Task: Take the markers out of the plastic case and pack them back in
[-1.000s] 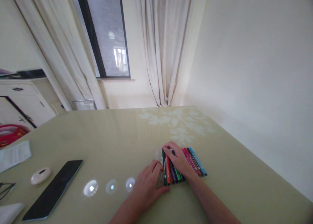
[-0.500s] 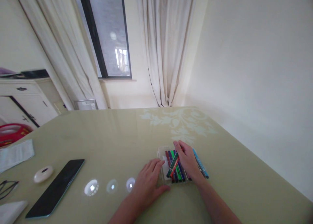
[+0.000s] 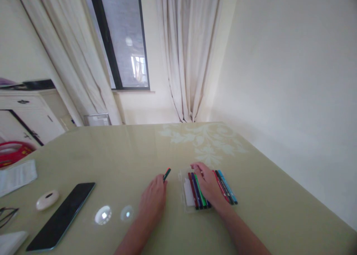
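Observation:
My left hand [image 3: 154,197] is closed around felt-tip pens [image 3: 167,174] on the table, left of the case. Only their green and orange-red ends stick out past the fingers. A clear plastic case [image 3: 182,195] lies flat with several felt-tip pens in it; a dark red one [image 3: 194,191], a dark blue one and a green one [image 3: 200,189] show left of my right hand. That hand [image 3: 208,182] is over the middle of the case, its fingers loosely bent and slightly apart, with nothing visible in them. Red, black and light blue pens [image 3: 228,186] lie to its right.
On the left of the table [image 3: 111,154] lie a dark phone [image 3: 63,216], a small whitish oval object [image 3: 47,200], papers [image 3: 18,177], glasses [image 3: 8,215] and a white object [image 3: 12,243]. A wall [image 3: 292,99] borders the table's right side.
The green and red pens have passed from my right hand to my left. My left hand has moved left, away from the case, with them. My right hand remains over the case.

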The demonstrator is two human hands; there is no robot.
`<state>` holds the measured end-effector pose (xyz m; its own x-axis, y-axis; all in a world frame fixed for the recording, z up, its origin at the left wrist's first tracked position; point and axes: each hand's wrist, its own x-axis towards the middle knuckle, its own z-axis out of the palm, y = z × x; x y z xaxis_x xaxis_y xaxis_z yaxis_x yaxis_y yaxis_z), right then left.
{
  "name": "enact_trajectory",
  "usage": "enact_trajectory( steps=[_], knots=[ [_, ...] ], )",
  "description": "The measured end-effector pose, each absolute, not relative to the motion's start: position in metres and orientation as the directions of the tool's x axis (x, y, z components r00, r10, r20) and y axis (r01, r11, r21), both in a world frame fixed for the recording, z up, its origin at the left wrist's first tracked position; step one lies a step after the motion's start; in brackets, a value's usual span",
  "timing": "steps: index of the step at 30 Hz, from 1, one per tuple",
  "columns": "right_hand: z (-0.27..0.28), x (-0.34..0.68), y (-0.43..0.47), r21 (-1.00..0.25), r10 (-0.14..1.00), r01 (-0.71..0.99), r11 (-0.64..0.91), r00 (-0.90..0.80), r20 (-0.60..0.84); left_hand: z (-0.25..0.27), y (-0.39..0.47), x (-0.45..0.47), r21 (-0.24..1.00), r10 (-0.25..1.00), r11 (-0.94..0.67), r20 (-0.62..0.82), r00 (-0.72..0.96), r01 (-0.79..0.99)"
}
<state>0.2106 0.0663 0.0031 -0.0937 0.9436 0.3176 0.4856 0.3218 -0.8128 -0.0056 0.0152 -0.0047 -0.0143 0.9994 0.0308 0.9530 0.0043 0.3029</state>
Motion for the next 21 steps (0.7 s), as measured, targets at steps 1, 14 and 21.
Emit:
enact_trajectory(
  steps=[1, 14, 21],
  knots=[
    [0.0, 0.215, 0.07, -0.753, 0.936, 0.567, 0.334, -0.102, 0.338, -0.002, 0.017, -0.011, 0.263, 0.997, 0.068, 0.015, -0.075, 0.962],
    [-0.005, 0.21, 0.069, -0.336, 0.89, 0.841, 0.424, -0.32, 0.324, -0.001, 0.024, -0.039, 0.143, 0.934, 0.115, 0.322, -0.156, 0.983],
    [-0.005, 0.211, 0.071, -0.363, 0.887, 0.819, 0.444, -0.347, 0.303, -0.011, -0.003, 0.014, 0.316, 0.806, -0.586, 0.326, 0.495, 0.746]
  ],
)
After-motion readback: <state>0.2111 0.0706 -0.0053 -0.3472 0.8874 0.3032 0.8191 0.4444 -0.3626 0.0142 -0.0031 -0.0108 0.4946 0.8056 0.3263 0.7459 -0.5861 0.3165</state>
